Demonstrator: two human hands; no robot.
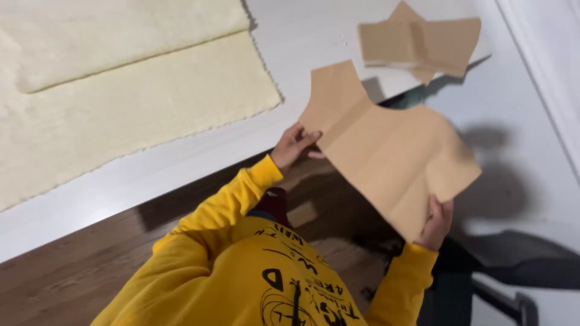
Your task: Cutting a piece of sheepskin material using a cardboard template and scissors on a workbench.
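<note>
- A person in a yellow printed sweatshirt (241, 265) holds up a tan kraft-paper pattern piece with a creased middle and curved cut-outs (386, 151), clear of the white desk (181, 163) and just off its near edge.
- The left hand (294, 145) grips the pattern's one side, fingers (305, 140) pinched on the paper's edge.
- The right hand (436, 222) clasps the opposite lower corner, fingers curled over the paper.
- A cream fleece fabric, folded in layers (121, 78), lies across the desk's far side, well apart from the pattern.
- More tan paper pattern pieces (420, 43) sit stacked at the desk's corner.
- Brown wooden floor (72, 278) shows beneath the desk's edge.
</note>
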